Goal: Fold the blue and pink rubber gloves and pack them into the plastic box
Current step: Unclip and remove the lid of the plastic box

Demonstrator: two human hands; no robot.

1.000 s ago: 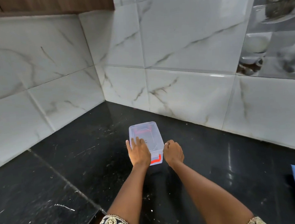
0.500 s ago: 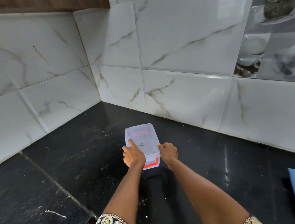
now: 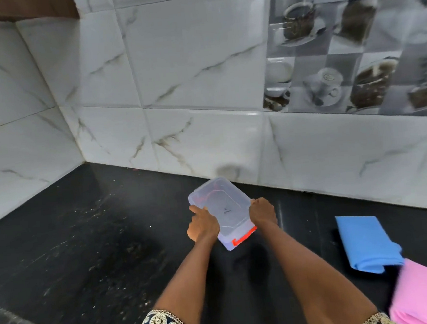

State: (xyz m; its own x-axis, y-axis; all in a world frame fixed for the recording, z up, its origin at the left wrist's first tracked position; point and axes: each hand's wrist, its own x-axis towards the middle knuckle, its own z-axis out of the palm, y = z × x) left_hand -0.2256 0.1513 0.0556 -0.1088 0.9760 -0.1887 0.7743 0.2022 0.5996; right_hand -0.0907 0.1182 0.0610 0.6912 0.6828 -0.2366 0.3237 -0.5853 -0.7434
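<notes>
We hold the box (image 3: 220,209) between both hands over the dark counter (image 3: 86,250), its lid on and an orange latch (image 3: 244,236) at the near end. Our left hand (image 3: 202,226) grips the box's left long side, fingers curled under and the thumb lying along the lid edge. Our right hand (image 3: 263,213) grips the right long side, fingers wrapped over the rim. The box sits tilted, its far end pointing toward the tiled wall (image 3: 199,67). We cannot tell if its base touches the counter. The blue glove (image 3: 366,244) lies folded on the counter well to the right of our right hand, and the pink glove (image 3: 425,295) lies just nearer than it, at the frame's lower right corner, overlapping its near edge.
</notes>
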